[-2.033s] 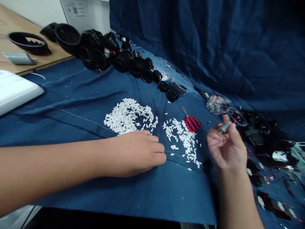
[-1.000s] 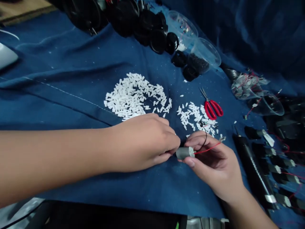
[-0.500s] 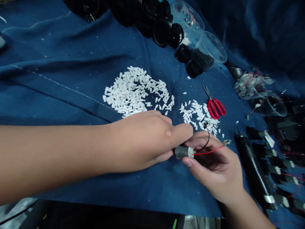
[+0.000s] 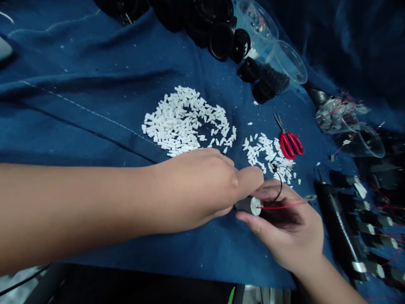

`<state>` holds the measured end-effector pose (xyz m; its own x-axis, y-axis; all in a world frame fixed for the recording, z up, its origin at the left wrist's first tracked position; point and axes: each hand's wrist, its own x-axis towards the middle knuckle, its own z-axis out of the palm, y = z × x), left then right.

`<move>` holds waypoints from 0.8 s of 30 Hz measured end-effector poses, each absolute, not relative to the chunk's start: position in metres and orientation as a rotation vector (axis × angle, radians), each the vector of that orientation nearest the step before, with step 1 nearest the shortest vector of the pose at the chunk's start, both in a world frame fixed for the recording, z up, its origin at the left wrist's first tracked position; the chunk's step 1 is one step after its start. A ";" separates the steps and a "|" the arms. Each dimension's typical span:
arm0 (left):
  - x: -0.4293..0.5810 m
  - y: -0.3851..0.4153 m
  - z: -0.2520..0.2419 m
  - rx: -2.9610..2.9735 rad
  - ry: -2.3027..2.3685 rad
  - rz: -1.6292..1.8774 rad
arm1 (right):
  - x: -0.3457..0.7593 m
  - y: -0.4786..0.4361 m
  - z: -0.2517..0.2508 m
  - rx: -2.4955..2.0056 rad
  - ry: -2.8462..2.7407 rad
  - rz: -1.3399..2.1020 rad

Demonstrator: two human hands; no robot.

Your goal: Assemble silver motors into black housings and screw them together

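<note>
A small motor (image 4: 245,204) with a dark grey body and a white end cap sits between my two hands. One red wire (image 4: 283,207) and one black wire (image 4: 279,190) come out of its capped end. My right hand (image 4: 291,228) holds it, thumb below and fingers above and behind. Reaching in from the left, my left hand (image 4: 205,190) is closed at the motor's other end. Its fingertips, and whatever they pinch there, are hidden behind the hand. Past the hands lie a large heap of small white plastic pieces (image 4: 177,122) and a smaller heap (image 4: 268,152).
Red-handled cutters (image 4: 291,144) touch the smaller heap. On the right lie a black cylindrical tool (image 4: 340,228) and several wired motors (image 4: 367,228). Clear plastic cups (image 4: 292,63) and black round parts (image 4: 221,40) stand at the back on the blue cloth (image 4: 104,101).
The view has shifted slightly, so the scene sits further right. The motor's white end faces me more, and my right thumb has slid left beneath it.
</note>
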<state>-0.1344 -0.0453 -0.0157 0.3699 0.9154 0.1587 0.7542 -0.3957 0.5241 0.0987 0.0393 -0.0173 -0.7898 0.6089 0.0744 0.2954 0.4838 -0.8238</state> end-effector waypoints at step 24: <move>-0.135 -0.040 -0.014 2.278 1.433 0.584 | 0.086 0.030 -0.015 -0.756 -2.403 1.045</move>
<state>-0.1346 -0.0400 -0.0135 0.3918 0.9092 0.1410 0.7491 -0.4042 0.5249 0.0862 0.0299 -0.0147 -0.7681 0.6222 0.1516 0.3134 0.5717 -0.7583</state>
